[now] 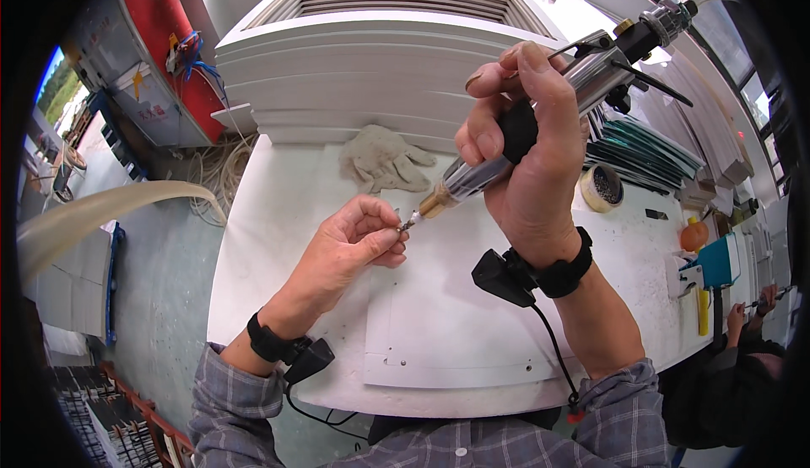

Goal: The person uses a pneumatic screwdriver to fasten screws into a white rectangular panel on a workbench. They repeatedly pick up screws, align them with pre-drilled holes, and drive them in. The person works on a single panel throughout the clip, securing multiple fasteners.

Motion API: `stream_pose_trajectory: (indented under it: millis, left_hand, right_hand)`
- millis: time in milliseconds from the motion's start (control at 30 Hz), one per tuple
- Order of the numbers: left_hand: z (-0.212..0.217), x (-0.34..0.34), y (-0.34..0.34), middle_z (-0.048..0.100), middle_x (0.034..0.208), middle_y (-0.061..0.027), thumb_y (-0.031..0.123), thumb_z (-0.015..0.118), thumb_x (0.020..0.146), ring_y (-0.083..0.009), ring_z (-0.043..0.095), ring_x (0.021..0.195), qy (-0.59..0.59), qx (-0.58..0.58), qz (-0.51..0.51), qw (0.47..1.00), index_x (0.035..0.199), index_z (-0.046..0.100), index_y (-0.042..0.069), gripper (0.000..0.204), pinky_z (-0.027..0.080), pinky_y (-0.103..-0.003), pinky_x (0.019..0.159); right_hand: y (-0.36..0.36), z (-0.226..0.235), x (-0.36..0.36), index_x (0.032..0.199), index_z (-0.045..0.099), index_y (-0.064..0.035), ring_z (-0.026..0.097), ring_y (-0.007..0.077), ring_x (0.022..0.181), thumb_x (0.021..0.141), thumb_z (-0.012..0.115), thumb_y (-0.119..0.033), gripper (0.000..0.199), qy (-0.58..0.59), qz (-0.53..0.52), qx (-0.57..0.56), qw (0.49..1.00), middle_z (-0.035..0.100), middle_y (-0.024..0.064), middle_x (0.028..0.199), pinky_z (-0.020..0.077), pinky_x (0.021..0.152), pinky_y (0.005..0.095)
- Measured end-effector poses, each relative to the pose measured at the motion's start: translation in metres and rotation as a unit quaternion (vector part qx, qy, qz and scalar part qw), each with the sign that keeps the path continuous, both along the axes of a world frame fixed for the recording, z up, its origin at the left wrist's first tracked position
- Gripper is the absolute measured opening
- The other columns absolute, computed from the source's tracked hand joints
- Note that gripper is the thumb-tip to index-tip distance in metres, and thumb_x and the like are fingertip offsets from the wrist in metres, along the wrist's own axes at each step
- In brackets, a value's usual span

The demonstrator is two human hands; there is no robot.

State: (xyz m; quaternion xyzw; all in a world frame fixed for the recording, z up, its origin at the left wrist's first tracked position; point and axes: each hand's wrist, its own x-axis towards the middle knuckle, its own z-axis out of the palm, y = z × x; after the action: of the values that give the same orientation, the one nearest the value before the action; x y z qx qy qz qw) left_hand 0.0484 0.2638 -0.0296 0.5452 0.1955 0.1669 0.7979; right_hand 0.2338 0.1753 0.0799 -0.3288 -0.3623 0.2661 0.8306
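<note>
My right hand (540, 130) is wrapped round a silver pneumatic screwdriver (477, 179) with a black grip band and a brass nose, tilted down to the left. A hose fitting joins its upper end. At the tool's tip, my left hand (350, 236) is closed, thumb and fingers pinching a small dark metal piece that looks like a screw (405, 227). The fingers partly hide it. Beneath both hands a flat white panel (456, 324) lies on the white table (253, 299), with small screws or holes near its front edge. Black straps with small devices circle both wrists.
A stack of white frames (363, 80) stands at the table's back, with a pale work glove (384, 160) before it. To the right are a tape roll (601, 188), dark glass-like sheets (645, 151) and a teal tool (717, 261). A pale hose (126, 202) arches at left. Another person (734, 375) works at far right.
</note>
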Motion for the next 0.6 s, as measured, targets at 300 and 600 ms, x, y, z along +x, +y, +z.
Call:
stream_pose_trajectory:
  millis: [300,600]
  left_hand:
    - [-0.0025,-0.0013,0.0004,0.064,0.105,-0.0035,0.011,0.069,0.098,-0.0132,0.066,0.098,-0.007,-0.002,0.009,1.000,0.111,0.058,0.007,0.017,0.060,-0.030,0.088]
    - [-0.0004,0.0032,-0.0018,0.066,0.106,-0.0044,0.009,0.067,0.098,-0.0131,0.066,0.098,0.007,0.031,0.011,0.999,0.111,0.057,0.007,0.016,0.056,-0.028,0.086]
  right_hand:
    - [-0.0007,-0.0032,-0.0019,0.101,0.053,-0.0112,0.045,0.0054,0.052,0.100,0.057,-0.037,0.026,-0.051,-0.016,-0.032,0.998,0.063,0.0033,0.090,0.0410,0.048,0.0245]
    - [0.0047,-0.0053,0.0045,0.096,0.059,-0.0060,0.054,0.0090,0.049,0.097,0.063,-0.028,0.022,-0.031,0.025,0.014,0.999,0.066,0.0103,0.082,0.0471,0.046,0.0270]
